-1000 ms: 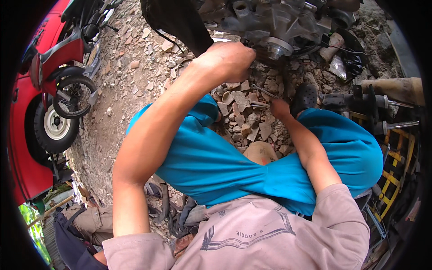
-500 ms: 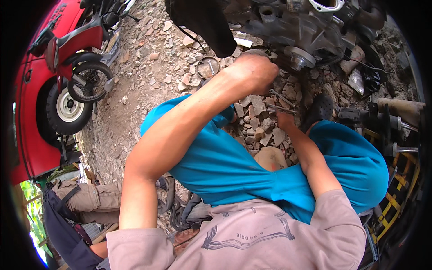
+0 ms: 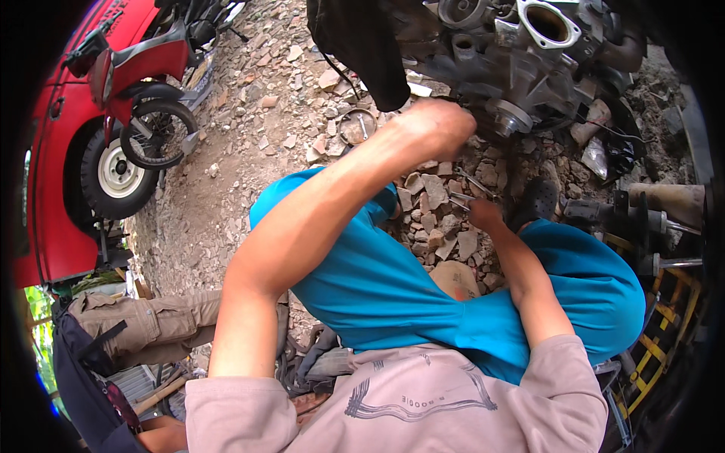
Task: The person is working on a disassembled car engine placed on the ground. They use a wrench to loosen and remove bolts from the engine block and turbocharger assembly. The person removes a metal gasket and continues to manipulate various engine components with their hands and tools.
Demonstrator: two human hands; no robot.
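My left hand (image 3: 442, 123) reaches to the underside of a dirty metal engine (image 3: 521, 75), beside its round silver pulley (image 3: 511, 117). The fingers look curled, but they are turned away and smeared by motion, so what they grip is hidden. Lower down, between my knees, my right hand (image 3: 485, 214) is closed round the end of a wrench (image 3: 461, 199) above the broken stones. A second wrench (image 3: 474, 181) shows just beyond it, close to the engine's lower side; I cannot tell whether my right hand touches it.
A round dish (image 3: 357, 127) with a small metal piece lies on the rubble, left of my left hand. Dark cloth (image 3: 362, 53) hangs by the engine. A red motorbike (image 3: 143, 83) and red vehicle stand left. Another person's brown-trousered leg (image 3: 151, 321) is lower left; a yellow frame (image 3: 664, 325) stands right.
The whole view has shifted slightly, with the engine lower in it. My left hand has moved a little toward the engine's pulley. My right hand keeps its hold on the wrench.
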